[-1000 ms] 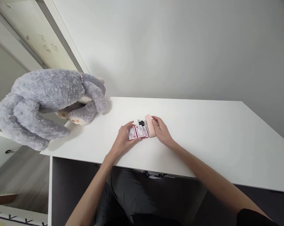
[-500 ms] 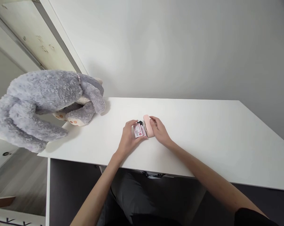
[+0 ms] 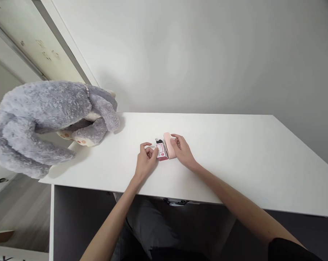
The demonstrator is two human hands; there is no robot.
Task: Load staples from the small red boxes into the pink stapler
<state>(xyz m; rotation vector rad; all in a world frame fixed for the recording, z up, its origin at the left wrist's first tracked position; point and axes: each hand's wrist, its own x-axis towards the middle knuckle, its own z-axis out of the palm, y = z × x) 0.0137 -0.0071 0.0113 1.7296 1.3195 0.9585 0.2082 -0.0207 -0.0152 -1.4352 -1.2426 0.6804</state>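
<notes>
A pink card holder [image 3: 169, 145] lies on the white table with its flap side under my right hand [image 3: 183, 150]. The thumb of that hand presses on top and the fingers curl round its right edge. White cards with red borders [image 3: 161, 149] stick out on the left side, several stacked together. My left hand [image 3: 146, 159] is closed at the cards' left edge, thumb on the top card and fingers bent. Just above the cards sits a small black item [image 3: 159, 141] with a pale end, too small to name.
A large grey plush toy [image 3: 46, 105] slumps over the table's left end. The white tabletop [image 3: 234, 152] runs along a pale wall [image 3: 207, 54]. Below its front edge is a dark handle [image 3: 176, 202], close to my legs.
My left hand has shifted from around the cards to their left edge, its index finger now bent and off the black item. My right hand still holds the card holder.
</notes>
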